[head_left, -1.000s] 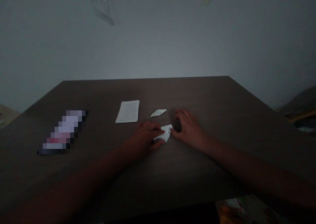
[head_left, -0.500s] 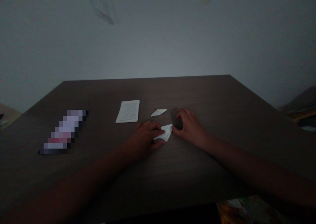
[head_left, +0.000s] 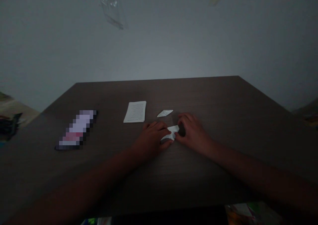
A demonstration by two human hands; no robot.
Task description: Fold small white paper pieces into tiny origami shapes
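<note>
Your left grip (head_left: 153, 137), unclenched, pins folded paper (head_left: 174, 129) to counter (head_left: 203, 96), likely steadying; can't tell whether right grip (head_left: 195, 132) pinches edge.

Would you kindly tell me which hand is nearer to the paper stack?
Left. The left hand is close to the paper stack, on its near right side; the right hand is farther off, right of the diamond-shaped folded paper.
</note>
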